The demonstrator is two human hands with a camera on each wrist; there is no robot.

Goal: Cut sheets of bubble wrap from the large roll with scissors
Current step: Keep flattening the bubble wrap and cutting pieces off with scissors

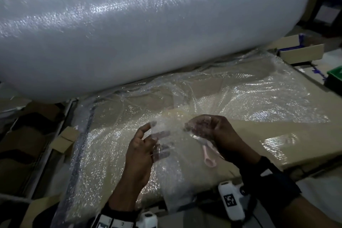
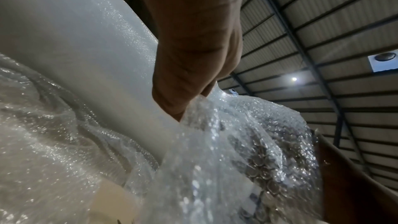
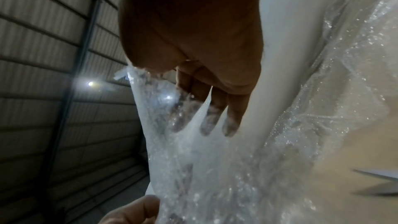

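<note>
2 hands, the left hand (image 1: 143, 146) and right hand (image 1: 209, 131), pinched the bubble wrap sheet (image 1: 166, 168) above pink-handled scissors (image 1: 208, 155); keeping it taut would probably help cutting.

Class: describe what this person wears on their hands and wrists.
Both hands, left and right, are bare, without gloves. Each wrist carries a dark strap with a white camera unit; the right unit bears a black-and-white square marker. No sleeves show.

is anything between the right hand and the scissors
Yes. The scissors lie on the cardboard under the bubble wrap both hands hold; the right hand is above that layer, so the wrap covers them.
</note>
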